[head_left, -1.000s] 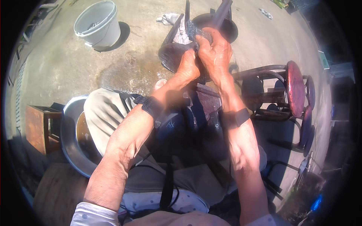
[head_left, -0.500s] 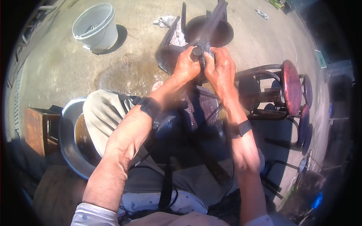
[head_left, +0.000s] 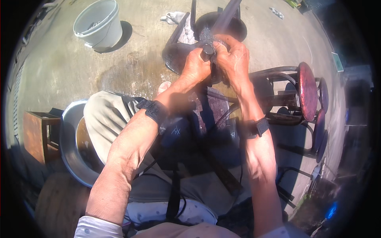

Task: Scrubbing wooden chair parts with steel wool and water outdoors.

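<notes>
My left hand [head_left: 196,65] is closed around a dark tubular stool leg [head_left: 207,50], whose round end sticks up beside the thumb. Against the dark metal just beyond, my right hand [head_left: 233,59] pinches a sparkling grey scouring pad [head_left: 206,35], partly hidden by the fingers. Below my hands, between my knees, a worn reddish-purple stool seat [head_left: 218,104] shows in part. How the leg joins that seat is hidden by my arms and deep shadow.
A white bucket [head_left: 107,33] stands at far left. By my left knee sit a metal basin [head_left: 70,148] of brownish water and a wooden stool [head_left: 35,137]. Several red-topped stools [head_left: 307,91] lie at right. More dark stools [head_left: 236,29] and a pale cloth [head_left: 186,35] are ahead.
The scouring pad has shifted away from me and slightly left along the dark metal, with my right fingers moving along. My left hand keeps its grip on the leg.
</notes>
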### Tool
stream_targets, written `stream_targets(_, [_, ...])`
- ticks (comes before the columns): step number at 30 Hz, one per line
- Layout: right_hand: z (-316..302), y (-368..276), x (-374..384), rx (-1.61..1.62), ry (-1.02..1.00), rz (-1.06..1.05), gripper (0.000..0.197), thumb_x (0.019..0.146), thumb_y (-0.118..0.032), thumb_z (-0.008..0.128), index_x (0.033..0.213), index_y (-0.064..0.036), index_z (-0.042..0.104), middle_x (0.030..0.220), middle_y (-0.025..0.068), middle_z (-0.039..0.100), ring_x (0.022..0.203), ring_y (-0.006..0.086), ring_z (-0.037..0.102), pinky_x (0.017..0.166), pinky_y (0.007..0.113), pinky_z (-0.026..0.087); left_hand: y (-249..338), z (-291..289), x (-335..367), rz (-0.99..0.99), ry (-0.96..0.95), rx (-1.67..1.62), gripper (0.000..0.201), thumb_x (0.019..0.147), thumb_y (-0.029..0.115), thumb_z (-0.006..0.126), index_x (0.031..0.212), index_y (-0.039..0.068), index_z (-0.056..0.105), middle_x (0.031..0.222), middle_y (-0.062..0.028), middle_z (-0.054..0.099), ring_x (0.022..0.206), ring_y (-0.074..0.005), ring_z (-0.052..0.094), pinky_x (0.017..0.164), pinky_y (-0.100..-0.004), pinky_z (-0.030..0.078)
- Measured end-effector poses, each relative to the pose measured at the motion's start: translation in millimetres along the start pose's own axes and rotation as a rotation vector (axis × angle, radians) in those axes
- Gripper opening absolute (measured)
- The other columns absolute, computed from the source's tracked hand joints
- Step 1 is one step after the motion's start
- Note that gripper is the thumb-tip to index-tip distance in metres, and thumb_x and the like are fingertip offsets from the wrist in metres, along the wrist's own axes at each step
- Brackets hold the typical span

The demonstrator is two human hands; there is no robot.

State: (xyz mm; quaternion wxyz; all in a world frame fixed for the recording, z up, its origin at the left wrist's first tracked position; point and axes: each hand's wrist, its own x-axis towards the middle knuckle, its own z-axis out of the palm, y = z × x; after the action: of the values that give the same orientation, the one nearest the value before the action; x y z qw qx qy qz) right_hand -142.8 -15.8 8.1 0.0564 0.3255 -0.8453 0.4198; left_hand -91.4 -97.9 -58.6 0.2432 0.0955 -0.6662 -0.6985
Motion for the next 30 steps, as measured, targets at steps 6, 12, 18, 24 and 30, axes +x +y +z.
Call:
stream_targets(6, [6.0, -2.5, 10.1, 0.109, 0.032, 0.28, 0.03, 0.073, -0.021, 0.061, 0.093, 0.0005, 0.065, 0.082, 0.021, 0.065, 0.081, 0.0316, 0.064, 0.075, 0.035, 0.047, -20.5, -3.1, 5.0, 0.084, 0.098, 0.159, 0.018, 0.078, 0.001, 0.058, 0.096, 0.001, 0.056, 0.086, -0.0075, 0.063, 0.081, -0.011, 0.056, 0.073, -0.0264, 0.046])
stream_targets(12, [-8.1, 2.1, 3.1, 0.458, -0.14, 0.399, 0.032, 0.077, -0.022, 0.062, 0.096, 0.0032, 0.064, 0.077, 0.007, 0.065, 0.068, 0.011, 0.057, 0.065, 0.027, 0.046, -15.3, -2.5, 0.0, 0.084, 0.116, 0.092, 0.015, 0.073, -0.006, 0.052, 0.085, 0.002, 0.053, 0.074, -0.0018, 0.056, 0.072, -0.01, 0.051, 0.067, -0.0257, 0.044])
stream_targets(18, [-2.8, 18.6, 13.1, 0.413, -0.063, 0.341, 0.026, 0.078, -0.019, 0.062, 0.093, 0.0027, 0.066, 0.074, 0.0052, 0.063, 0.065, 0.0094, 0.054, 0.062, 0.025, 0.045, -14.8, -0.5, 1.7, 0.089, 0.12, 0.14, 0.018, 0.072, -0.004, 0.056, 0.089, 0.002, 0.054, 0.077, -0.0025, 0.058, 0.076, -0.0101, 0.053, 0.069, -0.0262, 0.045])
stream_targets(24, [5.4, 1.9, -6.5, 0.058, 0.151, -0.193, 0.02, 0.074, -0.011, 0.064, 0.09, 0.001, 0.066, 0.09, 0.0147, 0.064, 0.081, 0.0262, 0.063, 0.071, 0.031, 0.048, -14.9, 0.0, 4.2, 0.041, 0.065, -0.447, 0.018, 0.075, 0.0, 0.057, 0.094, 0.002, 0.055, 0.081, -0.0049, 0.06, 0.08, -0.0114, 0.055, 0.072, -0.028, 0.046])
stream_targets(30, [-4.5, 15.8, 6.6, -0.075, 0.123, 0.149, 0.019, 0.072, -0.011, 0.065, 0.088, 0.0002, 0.067, 0.089, 0.0155, 0.065, 0.081, 0.0293, 0.063, 0.073, 0.033, 0.049, -18.2, 3.7, -0.2, 0.114, 0.102, 0.205, 0.022, 0.073, 0.0, 0.058, 0.095, 0.002, 0.056, 0.083, -0.0076, 0.061, 0.08, -0.0139, 0.057, 0.072, -0.0283, 0.046])
